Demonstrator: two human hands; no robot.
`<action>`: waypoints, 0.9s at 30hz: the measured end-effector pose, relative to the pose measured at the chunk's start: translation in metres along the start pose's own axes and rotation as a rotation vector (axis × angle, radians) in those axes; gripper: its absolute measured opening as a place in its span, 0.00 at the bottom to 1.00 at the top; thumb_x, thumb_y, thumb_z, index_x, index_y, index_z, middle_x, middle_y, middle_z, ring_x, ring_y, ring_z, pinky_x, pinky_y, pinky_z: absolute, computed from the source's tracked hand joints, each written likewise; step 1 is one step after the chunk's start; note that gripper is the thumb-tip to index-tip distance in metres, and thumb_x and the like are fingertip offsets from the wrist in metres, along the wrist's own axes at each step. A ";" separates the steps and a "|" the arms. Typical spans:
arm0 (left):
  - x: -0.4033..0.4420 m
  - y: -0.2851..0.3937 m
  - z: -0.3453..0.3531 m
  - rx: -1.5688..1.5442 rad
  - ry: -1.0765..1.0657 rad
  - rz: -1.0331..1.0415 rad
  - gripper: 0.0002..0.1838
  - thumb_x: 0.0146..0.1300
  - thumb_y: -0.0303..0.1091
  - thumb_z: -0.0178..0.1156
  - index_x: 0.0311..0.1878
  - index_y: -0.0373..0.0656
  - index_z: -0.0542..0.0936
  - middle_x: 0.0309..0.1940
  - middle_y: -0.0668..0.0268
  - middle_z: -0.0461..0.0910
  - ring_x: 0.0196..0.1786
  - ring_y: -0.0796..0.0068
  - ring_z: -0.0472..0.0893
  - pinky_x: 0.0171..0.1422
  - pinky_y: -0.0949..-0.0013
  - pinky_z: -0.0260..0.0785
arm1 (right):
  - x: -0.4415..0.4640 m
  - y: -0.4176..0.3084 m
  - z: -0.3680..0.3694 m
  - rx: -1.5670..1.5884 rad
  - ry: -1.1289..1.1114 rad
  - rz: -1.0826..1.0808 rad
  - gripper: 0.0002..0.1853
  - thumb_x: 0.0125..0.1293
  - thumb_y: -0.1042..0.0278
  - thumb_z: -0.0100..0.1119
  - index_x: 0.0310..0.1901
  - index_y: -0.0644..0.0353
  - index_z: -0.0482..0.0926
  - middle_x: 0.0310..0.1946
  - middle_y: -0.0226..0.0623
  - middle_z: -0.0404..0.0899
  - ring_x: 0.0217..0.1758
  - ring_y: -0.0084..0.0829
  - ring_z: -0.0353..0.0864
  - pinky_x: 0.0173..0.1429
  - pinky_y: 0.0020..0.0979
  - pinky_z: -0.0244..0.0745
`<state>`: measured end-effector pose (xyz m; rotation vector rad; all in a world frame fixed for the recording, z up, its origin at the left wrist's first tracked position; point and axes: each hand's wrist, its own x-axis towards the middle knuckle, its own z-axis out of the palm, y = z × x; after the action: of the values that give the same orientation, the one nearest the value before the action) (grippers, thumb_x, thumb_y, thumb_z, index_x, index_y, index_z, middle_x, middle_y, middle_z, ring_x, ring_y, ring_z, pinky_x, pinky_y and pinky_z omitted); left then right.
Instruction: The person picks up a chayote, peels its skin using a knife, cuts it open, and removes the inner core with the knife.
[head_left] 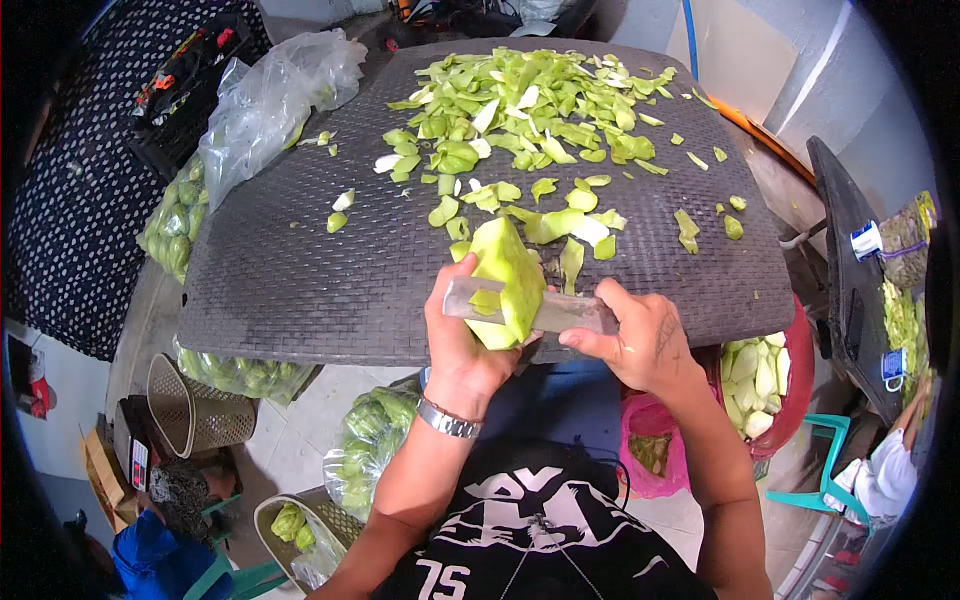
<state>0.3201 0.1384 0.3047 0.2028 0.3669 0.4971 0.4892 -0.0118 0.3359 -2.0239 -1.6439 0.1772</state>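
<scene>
A pale green, partly peeled vegetable (pixel 505 270) is held upright over the near edge of the dark woven-pattern table (pixel 300 290). My left hand (pixel 460 345) is wrapped round its lower left side, with a metal watch on the wrist. My right hand (pixel 640 335) grips a wide flat blade (pixel 580 312), which lies across the front of the vegetable. A bit of green peel rests on the blade. The blade's handle is hidden in my right hand. Loose peels (pixel 570 225) lie just beyond the vegetable.
A big peel heap (pixel 530 100) covers the table's far side. A plastic bag (pixel 275 100) lies at the far left. Below stand bagged green vegetables (pixel 370 440), a basket (pixel 195 410), a pink bag (pixel 650 450) and a red tub (pixel 795 385). Other people sit at lower left (pixel 160 550) and right (pixel 885 470).
</scene>
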 end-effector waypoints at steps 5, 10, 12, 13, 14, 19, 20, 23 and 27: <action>0.007 -0.014 -0.007 -0.134 0.056 -0.034 0.32 0.72 0.57 0.55 0.71 0.44 0.76 0.56 0.48 0.85 0.56 0.43 0.86 0.55 0.46 0.83 | 0.003 -0.019 0.003 -0.062 0.049 -0.011 0.33 0.66 0.30 0.68 0.37 0.60 0.76 0.24 0.51 0.83 0.32 0.57 0.88 0.37 0.52 0.80; -0.015 -0.006 0.001 0.131 -0.086 -0.010 0.32 0.73 0.57 0.55 0.70 0.44 0.76 0.54 0.50 0.84 0.51 0.46 0.87 0.41 0.52 0.84 | 0.027 0.036 -0.006 0.076 -0.013 0.356 0.36 0.72 0.32 0.61 0.35 0.68 0.80 0.28 0.61 0.82 0.38 0.65 0.84 0.43 0.53 0.77; -0.015 -0.001 0.000 0.123 -0.033 -0.003 0.32 0.73 0.58 0.55 0.69 0.44 0.76 0.55 0.50 0.84 0.51 0.46 0.87 0.42 0.52 0.84 | 0.034 0.044 -0.014 0.269 -0.080 0.536 0.37 0.76 0.32 0.56 0.33 0.69 0.81 0.27 0.63 0.79 0.35 0.58 0.83 0.45 0.51 0.75; -0.010 0.003 0.001 0.119 -0.018 0.008 0.32 0.73 0.58 0.55 0.69 0.44 0.76 0.55 0.51 0.84 0.52 0.45 0.87 0.43 0.53 0.84 | 0.038 0.042 -0.020 0.385 -0.090 0.618 0.38 0.77 0.32 0.54 0.33 0.70 0.81 0.26 0.63 0.79 0.34 0.55 0.82 0.45 0.51 0.74; -0.008 0.006 0.002 0.142 0.022 0.041 0.32 0.74 0.59 0.55 0.71 0.45 0.76 0.58 0.51 0.84 0.54 0.44 0.86 0.47 0.51 0.86 | 0.037 0.041 -0.019 0.391 -0.096 0.598 0.38 0.77 0.32 0.55 0.32 0.70 0.80 0.26 0.61 0.79 0.32 0.54 0.82 0.44 0.51 0.74; 0.001 0.010 -0.003 0.151 0.088 0.084 0.31 0.76 0.56 0.57 0.72 0.44 0.75 0.62 0.52 0.83 0.61 0.46 0.84 0.64 0.41 0.79 | 0.029 0.000 -0.016 0.296 -0.068 0.316 0.37 0.74 0.30 0.60 0.31 0.67 0.77 0.23 0.53 0.82 0.28 0.54 0.83 0.38 0.49 0.76; 0.003 0.008 -0.007 0.144 0.105 0.086 0.32 0.76 0.58 0.56 0.72 0.44 0.75 0.62 0.51 0.83 0.62 0.43 0.84 0.66 0.39 0.78 | 0.024 -0.012 -0.014 0.277 -0.093 0.218 0.36 0.71 0.30 0.62 0.32 0.65 0.77 0.23 0.52 0.82 0.28 0.56 0.85 0.38 0.49 0.78; 0.004 0.001 -0.011 0.135 0.026 0.076 0.35 0.77 0.59 0.54 0.74 0.39 0.74 0.64 0.49 0.82 0.64 0.46 0.83 0.73 0.44 0.74 | 0.018 -0.032 0.002 0.063 -0.098 0.044 0.36 0.64 0.27 0.68 0.40 0.61 0.77 0.23 0.52 0.83 0.32 0.59 0.88 0.40 0.51 0.82; 0.003 -0.003 -0.009 0.114 -0.028 0.087 0.36 0.76 0.57 0.52 0.74 0.36 0.73 0.65 0.49 0.82 0.64 0.53 0.84 0.75 0.51 0.73 | 0.022 -0.034 0.008 -0.021 -0.061 -0.027 0.39 0.61 0.25 0.69 0.42 0.62 0.76 0.23 0.53 0.83 0.31 0.59 0.88 0.39 0.53 0.82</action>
<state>0.3202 0.1386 0.2949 0.3370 0.3605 0.5593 0.4616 0.0152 0.3501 -2.0289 -1.7162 0.2143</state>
